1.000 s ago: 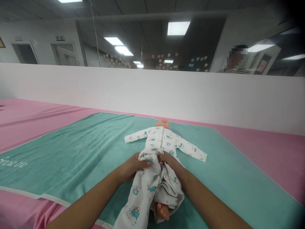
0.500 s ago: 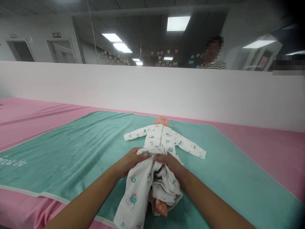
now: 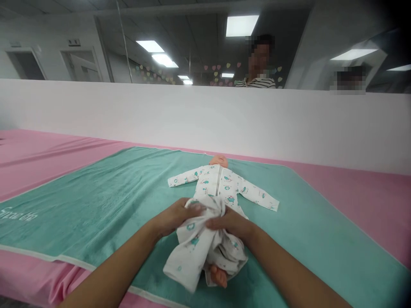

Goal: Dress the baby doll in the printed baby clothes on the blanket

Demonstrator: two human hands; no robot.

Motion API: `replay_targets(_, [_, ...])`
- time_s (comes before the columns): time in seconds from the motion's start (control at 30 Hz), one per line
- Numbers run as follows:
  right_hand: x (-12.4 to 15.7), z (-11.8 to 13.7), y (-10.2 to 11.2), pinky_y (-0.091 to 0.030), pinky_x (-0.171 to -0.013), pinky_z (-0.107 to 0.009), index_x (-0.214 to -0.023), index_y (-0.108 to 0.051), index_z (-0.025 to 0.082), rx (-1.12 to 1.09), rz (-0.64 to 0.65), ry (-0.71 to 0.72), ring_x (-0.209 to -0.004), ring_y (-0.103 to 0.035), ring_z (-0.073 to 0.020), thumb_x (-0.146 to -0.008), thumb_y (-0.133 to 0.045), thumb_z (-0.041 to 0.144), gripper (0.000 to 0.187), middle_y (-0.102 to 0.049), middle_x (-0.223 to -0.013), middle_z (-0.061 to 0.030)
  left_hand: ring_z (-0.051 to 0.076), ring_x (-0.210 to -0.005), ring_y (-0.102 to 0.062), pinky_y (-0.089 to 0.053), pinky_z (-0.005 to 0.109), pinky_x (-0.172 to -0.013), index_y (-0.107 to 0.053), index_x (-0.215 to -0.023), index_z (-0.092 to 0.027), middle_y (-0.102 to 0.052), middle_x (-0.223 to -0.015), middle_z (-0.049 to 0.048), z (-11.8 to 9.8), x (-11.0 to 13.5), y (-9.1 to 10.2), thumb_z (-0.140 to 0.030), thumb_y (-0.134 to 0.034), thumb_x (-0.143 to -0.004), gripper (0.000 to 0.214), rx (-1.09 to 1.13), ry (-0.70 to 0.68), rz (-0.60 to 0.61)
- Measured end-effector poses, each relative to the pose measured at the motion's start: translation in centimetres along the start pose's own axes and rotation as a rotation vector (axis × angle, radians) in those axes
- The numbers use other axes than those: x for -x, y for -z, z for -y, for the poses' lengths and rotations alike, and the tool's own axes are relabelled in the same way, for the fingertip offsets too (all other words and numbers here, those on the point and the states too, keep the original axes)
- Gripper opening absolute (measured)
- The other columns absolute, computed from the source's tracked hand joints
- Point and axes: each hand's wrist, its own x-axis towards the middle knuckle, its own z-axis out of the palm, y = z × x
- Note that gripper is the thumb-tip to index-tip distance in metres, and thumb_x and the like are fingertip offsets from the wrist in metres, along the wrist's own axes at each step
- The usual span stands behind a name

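A baby doll (image 3: 218, 161) lies on its back on a teal towel (image 3: 102, 201), its head pointing away from me. It wears a white patterned romper (image 3: 221, 184) with both sleeves spread out to the sides. My left hand (image 3: 175, 216) and my right hand (image 3: 233, 223) both grip the bunched leg part of the romper (image 3: 195, 248) at the doll's hips. One bare doll foot (image 3: 218, 277) sticks out below the gathered cloth.
The towel lies on a pink padded surface (image 3: 369, 205) backed by a low white wall (image 3: 192, 115). Behind the wall stands a person in a striped shirt (image 3: 257, 81). Doors and ceiling lights show further back.
The loose romper leg has been gathered up shorter into my hands. The person behind the wall has walked from right to left.
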Motion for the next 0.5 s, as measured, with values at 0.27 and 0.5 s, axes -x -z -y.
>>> replay_targets(0.27, [-0.1, 0.2, 0.1, -0.046, -0.072, -0.032, -0.098, -0.061, 0.015, -0.081, 0.123, 0.03, -0.077, -0.059, -0.0184, -0.064, -0.072, 0.025, 0.038, -0.064, -0.085, -0.0057, 0.024, -0.081, -0.062, -0.048, 0.033, -0.072, -0.063, -0.104, -0.01, -0.066, -0.091, 0.0131, 0.5, -0.1, 0.1, -0.035, -0.061, -0.077, 0.037, 0.2, -0.107, -0.01])
replay_targets(0.5, [0.3, 0.4, -0.1, -0.045, -0.073, -0.031, -0.094, -0.062, 0.013, -0.128, 0.029, 0.027, -0.076, -0.059, -0.0173, -0.065, -0.069, 0.021, 0.03, -0.064, -0.082, -0.0044, 0.019, -0.071, -0.06, -0.046, 0.026, -0.062, -0.065, -0.093, -0.009, -0.066, -0.081, 0.009, 0.4, -0.1, 0.3, -0.038, -0.064, -0.075, 0.034, 0.071, -0.036, 0.045])
